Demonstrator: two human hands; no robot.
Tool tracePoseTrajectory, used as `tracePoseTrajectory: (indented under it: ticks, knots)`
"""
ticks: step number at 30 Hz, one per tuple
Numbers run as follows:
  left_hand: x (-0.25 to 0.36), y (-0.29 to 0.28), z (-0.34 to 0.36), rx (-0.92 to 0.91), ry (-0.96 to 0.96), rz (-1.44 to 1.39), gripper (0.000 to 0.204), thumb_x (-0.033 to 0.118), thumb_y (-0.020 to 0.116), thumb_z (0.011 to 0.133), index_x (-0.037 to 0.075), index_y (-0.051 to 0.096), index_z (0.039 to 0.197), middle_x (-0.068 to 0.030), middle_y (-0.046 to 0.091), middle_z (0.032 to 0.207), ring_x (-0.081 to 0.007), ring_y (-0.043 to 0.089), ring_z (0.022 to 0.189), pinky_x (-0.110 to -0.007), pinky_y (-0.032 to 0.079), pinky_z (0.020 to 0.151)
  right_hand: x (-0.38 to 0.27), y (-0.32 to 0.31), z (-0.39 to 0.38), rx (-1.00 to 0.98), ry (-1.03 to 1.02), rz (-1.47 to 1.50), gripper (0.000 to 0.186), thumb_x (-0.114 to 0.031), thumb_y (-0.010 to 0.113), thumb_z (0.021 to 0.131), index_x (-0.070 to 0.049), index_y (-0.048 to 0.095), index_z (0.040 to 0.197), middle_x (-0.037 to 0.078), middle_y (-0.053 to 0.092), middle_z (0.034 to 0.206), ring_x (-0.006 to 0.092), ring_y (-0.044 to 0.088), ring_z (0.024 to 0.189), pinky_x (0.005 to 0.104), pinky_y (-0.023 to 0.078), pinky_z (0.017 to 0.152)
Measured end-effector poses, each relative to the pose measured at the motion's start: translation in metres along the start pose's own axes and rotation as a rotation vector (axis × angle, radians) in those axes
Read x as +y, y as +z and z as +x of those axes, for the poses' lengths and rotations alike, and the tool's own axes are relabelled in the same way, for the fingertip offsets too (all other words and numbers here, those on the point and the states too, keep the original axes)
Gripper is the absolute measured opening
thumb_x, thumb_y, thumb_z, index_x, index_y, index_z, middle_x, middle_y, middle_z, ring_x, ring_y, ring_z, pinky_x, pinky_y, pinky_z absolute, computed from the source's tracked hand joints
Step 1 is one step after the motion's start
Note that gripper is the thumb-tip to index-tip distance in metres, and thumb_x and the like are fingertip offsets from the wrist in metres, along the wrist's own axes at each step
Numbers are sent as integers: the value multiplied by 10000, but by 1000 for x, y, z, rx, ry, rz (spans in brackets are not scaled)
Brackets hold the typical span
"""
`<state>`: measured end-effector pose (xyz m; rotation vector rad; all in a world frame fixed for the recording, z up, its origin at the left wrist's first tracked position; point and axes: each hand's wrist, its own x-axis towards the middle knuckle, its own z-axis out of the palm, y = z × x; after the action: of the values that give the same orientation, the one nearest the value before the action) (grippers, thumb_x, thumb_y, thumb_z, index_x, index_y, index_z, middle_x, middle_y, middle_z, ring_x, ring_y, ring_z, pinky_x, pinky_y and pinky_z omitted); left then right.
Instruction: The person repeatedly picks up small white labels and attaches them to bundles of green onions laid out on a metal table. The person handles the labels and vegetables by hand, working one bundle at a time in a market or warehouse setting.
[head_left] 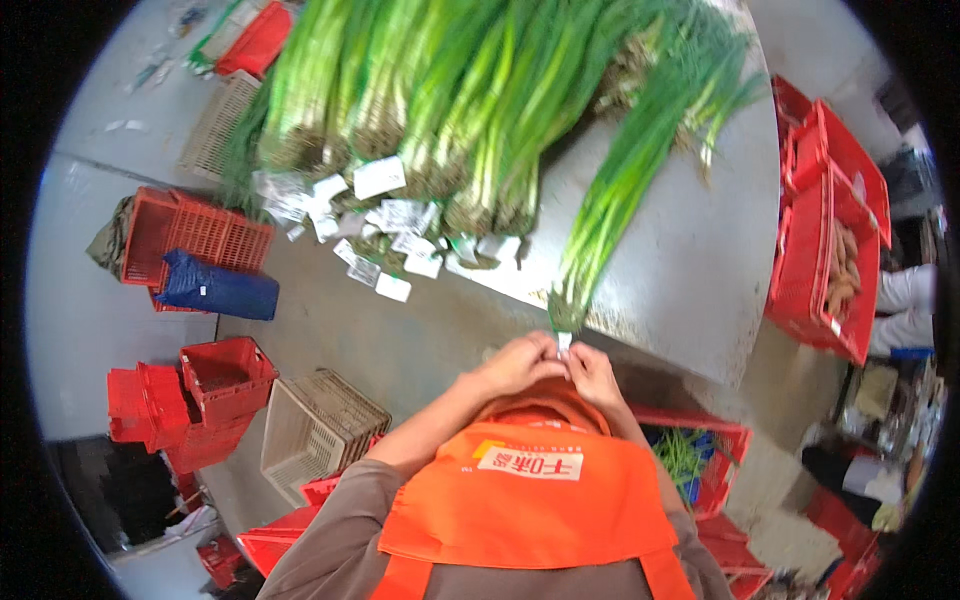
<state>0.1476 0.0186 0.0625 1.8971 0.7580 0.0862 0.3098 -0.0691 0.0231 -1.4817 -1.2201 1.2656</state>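
A bunch of green onions [612, 205] lies on the metal table [690, 280], its roots toward me at the table's near edge. At the root end is a small white label [564, 341]. My left hand [525, 362] and my right hand [593, 374] meet there, fingers pinched together around the label. To the left, several more bunches of green onions [440, 110] lie side by side with their leaves pointing away. White tags [379, 177] hang in a cluster by their roots, over the table's edge.
Red crates [822, 260] stand right of the table, one holding brownish produce. On the left are red crates [225, 380], a beige crate [325, 425] and a blue bag [218, 287]. By my right side, a red crate [735, 445] contains green stalks.
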Motion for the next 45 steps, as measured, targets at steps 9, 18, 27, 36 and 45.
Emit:
tracePoseTrajectory:
  ticks: [9, 18, 27, 36, 45]
  knots:
    - [4, -34, 31, -354, 116, -72, 259, 230, 575, 861, -10, 611, 770, -75, 577, 640, -134, 512, 619, -309, 427, 594, -19, -12, 7, -115, 62, 143, 267, -186, 495, 914, -25, 492, 701, -10, 482, 598, 67, 416, 563, 230, 352, 515]
    - [-13, -29, 37, -402, -44, -747, 227, 219, 563, 884, 64, 583, 720, 2, 566, 666, -48, 446, 595, -193, 333, 537, -21, -7, 18, -45, 70, 455, 223, -159, 469, 932, -51, 539, 750, -35, 475, 627, 41, 380, 551, 188, 316, 514]
    - [-2, -18, 11, -160, -274, -1100, 148, 159, 567, 857, 63, 592, 747, 8, 561, 647, -53, 492, 586, -180, 354, 521, -21, 17, 11, 234, 183, 353, 261, -137, 517, 884, -45, 526, 640, -38, 473, 572, 38, 389, 527, 204, 301, 469]
    - [-12, 2, 2, -3, -136, -607, 202, 151, 550, 870, 19, 559, 718, 32, 514, 621, -59, 398, 541, -212, 340, 513, -25, 20, -11, 219, 194, 400, 299, -197, 485, 916, -31, 529, 672, -25, 479, 589, 49, 405, 544, 209, 323, 508]
    - [5, -3, 0, -16, -28, -199, 171, 159, 558, 843, 7, 540, 769, -81, 459, 683, -160, 446, 626, -287, 388, 577, -22, 25, -12, 209, 76, 229, 320, -245, 501, 911, -10, 473, 695, -19, 446, 597, 66, 374, 576, 251, 334, 515]
